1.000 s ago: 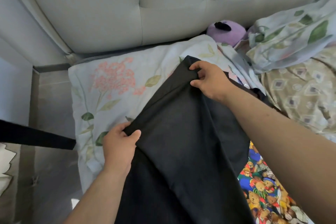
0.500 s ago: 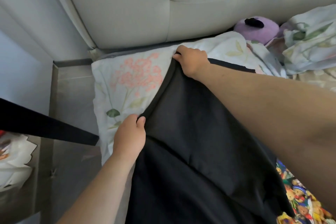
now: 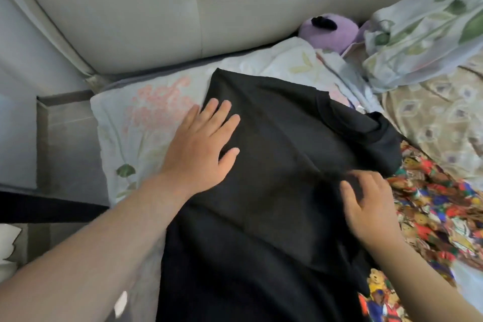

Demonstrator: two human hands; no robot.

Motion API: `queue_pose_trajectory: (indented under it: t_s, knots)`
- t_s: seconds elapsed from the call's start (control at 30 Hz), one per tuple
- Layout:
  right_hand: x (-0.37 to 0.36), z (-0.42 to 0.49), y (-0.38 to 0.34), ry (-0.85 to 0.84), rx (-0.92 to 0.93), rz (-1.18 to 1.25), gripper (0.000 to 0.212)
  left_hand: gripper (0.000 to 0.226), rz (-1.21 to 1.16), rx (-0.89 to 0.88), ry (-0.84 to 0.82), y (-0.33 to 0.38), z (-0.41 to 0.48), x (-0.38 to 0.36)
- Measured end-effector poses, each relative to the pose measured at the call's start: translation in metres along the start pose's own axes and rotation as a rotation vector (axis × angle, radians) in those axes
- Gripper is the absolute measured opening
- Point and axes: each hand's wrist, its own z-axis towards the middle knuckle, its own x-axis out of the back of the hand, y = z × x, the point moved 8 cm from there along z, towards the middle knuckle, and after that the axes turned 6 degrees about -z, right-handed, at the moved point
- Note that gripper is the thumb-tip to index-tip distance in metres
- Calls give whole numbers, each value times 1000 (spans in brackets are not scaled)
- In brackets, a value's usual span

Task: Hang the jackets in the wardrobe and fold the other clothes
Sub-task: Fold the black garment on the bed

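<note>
- Lying at the far left, the flowered pillow (image 3: 146, 123) is carrying the left edge of the black garment (image 3: 274, 178), which is spreading over the bed from near the headboard (image 3: 183, 8) down toward the person.
- The left hand (image 3: 202, 144) is pressing flat on that left edge, with its fingers straight and spread wide, and it is holding nothing.
- In the middle, the garment is lying mostly smooth, while a bunched part, maybe a sleeve, is sitting at its upper right. I am judging that the folding of this piece is only beginning: the cloth is laid out, but no clean fold is showing yet.
- The right hand (image 3: 371, 209) is hovering over or touching the garment's right part with bent fingers. It is blurred, so I cannot tell if it is pinching the cloth.
- At the right, a teddy-bear print cloth (image 3: 439, 206) is lying unfolded, partly under the garment, and is probably waiting for its turn. No wardrobe is showing, so I am not judging the hanging part.
</note>
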Motion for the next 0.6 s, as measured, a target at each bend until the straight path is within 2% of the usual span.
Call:
queue_pose_trajectory:
  t_s: [0.03, 0.1, 0.17, 0.2, 0.27, 0.33, 0.43, 0.5, 0.6]
  knots:
    - [-9, -19, 36, -116, -102, -44, 23, 67, 54, -20, -104, -1, 12, -14]
    - [-30, -52, 81, -374, -216, -25, 25, 77, 135, 49, -266, -19, 26, -38]
    - [-47, -72, 99, -545, -201, -21, 23, 81, 173, 119, -326, -35, 27, -55]
    - [-51, -76, 107, -575, -193, -28, 22, 81, 185, 141, -336, -37, 26, -61]
    - [-53, -74, 119, -582, -205, 33, 19, 81, 217, 181, -338, -38, 26, -67]
    - [-47, -62, 128, -541, -280, 174, 14, 79, 235, 198, -273, -34, 37, -59]
    - [-18, -29, 149, -320, -422, 326, 15, 69, 210, 117, -132, -21, 68, -41]
    - [-6, -7, 161, -242, -518, 427, 11, 62, 215, 128, -160, -21, 75, -47]
    - [-17, 9, 165, -410, -528, 228, 8, 63, 226, 250, -233, -33, 68, -68]
